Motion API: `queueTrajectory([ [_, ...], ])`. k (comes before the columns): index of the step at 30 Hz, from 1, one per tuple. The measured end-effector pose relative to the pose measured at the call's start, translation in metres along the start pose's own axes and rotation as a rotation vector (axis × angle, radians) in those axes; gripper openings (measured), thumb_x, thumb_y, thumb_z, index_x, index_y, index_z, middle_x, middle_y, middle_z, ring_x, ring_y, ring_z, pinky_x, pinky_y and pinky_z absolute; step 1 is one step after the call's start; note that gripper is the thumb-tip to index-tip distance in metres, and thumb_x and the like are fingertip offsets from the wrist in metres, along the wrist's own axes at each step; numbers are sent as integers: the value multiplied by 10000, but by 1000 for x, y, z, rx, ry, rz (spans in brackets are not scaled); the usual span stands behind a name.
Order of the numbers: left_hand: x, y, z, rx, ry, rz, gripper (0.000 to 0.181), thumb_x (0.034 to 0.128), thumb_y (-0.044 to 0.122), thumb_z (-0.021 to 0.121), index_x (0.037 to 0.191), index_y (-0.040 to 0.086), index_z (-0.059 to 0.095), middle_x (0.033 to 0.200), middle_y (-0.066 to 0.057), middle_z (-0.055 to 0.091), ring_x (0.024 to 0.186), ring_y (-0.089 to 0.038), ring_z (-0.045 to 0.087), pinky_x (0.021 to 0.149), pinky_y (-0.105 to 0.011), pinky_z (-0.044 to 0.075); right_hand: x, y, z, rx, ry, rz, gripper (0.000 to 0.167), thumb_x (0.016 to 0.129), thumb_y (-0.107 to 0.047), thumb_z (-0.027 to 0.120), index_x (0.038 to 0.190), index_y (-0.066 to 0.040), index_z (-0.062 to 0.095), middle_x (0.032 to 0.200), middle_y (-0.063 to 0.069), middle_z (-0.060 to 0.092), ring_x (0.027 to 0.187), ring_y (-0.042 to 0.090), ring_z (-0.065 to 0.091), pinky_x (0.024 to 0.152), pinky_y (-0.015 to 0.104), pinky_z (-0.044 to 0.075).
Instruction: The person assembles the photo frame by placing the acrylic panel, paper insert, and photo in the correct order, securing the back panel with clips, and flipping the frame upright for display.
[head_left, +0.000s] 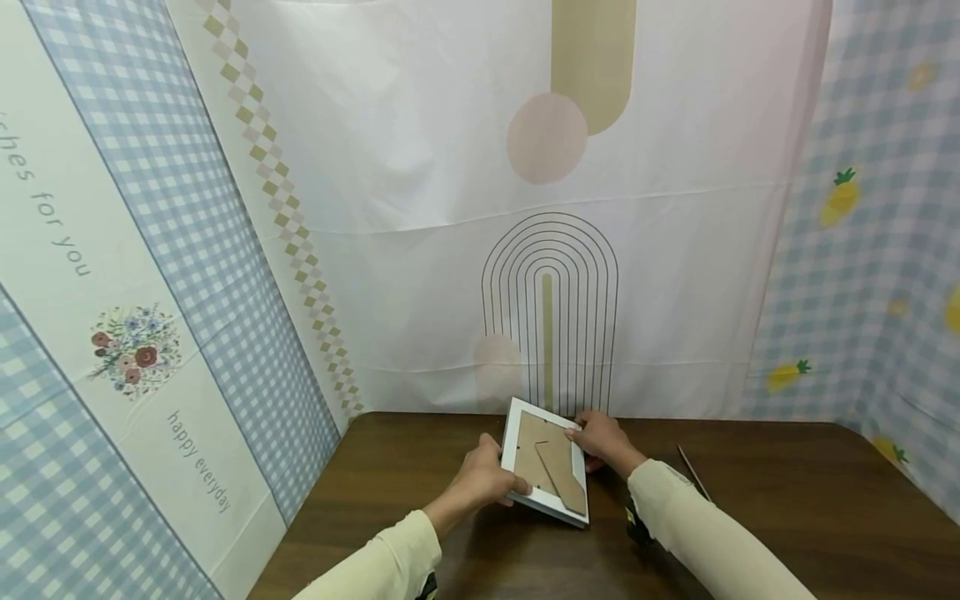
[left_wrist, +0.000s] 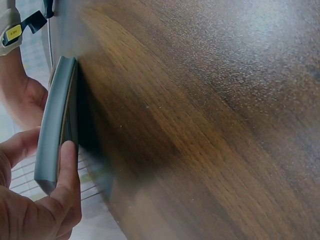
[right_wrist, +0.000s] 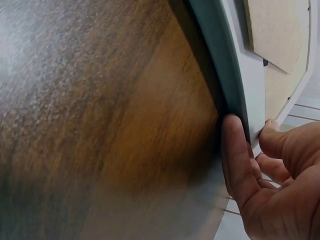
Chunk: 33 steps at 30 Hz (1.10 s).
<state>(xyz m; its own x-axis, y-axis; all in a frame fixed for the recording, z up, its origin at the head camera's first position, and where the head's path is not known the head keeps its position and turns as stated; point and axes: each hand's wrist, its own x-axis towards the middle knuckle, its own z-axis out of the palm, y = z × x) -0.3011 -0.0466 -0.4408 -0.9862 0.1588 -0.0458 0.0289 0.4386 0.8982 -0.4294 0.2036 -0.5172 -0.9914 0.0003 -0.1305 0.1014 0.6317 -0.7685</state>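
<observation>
A white picture frame is held tilted above the brown table, its tan backing board and fold-out stand facing up. My left hand grips its left side near the lower corner, thumb on the back. On the far right side, my right hand pinches the edge. In the left wrist view, the frame's edge runs between thumb and fingers of the left hand. The right wrist view shows the right hand with its thumb on the back and fingers along the outer edge.
On the wooden table to the right lies a thin, slender rod-like tool, partly behind the right sleeve. A printed white cloth hangs along the table's far edge, with checked cloths on both sides.
</observation>
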Motion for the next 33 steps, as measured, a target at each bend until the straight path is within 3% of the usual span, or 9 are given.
queueTrajectory([
  [5,-1,2,1,-20,-4,3,604,777,-83,938,1194,-40,504,990,-185,633,737,-240,751,686,-461,755,-25,-19,-6,7,9,12,357,1110,-184,707,1365,64,668,912,164,673,609,256,715,502,352,676],
  [10,-1,4,2,-24,-1,2,616,776,-78,944,1203,-34,502,998,-184,635,734,-245,758,689,-460,755,-33,-23,-8,-12,11,-2,365,1134,-209,680,1383,57,666,878,141,665,609,221,693,502,335,671],
  [28,2,8,3,-11,20,36,632,738,-73,961,1161,-20,495,970,-190,627,695,-253,760,633,-443,745,-31,-22,-7,-14,2,-23,425,1143,-218,662,1458,65,647,883,147,670,604,229,695,493,350,671],
  [32,10,0,4,-17,15,55,672,708,-35,995,1150,-1,490,983,-207,637,672,-273,771,613,-419,739,-31,-22,-6,-7,1,-28,397,1142,-216,661,1427,61,665,857,161,676,582,227,697,490,354,672],
  [33,17,-10,5,-15,14,91,683,715,25,1019,1140,16,485,968,-202,630,655,-248,761,586,-382,728,-31,-23,-6,-8,2,-26,402,1142,-219,663,1434,57,665,856,161,678,581,226,698,492,354,673],
])
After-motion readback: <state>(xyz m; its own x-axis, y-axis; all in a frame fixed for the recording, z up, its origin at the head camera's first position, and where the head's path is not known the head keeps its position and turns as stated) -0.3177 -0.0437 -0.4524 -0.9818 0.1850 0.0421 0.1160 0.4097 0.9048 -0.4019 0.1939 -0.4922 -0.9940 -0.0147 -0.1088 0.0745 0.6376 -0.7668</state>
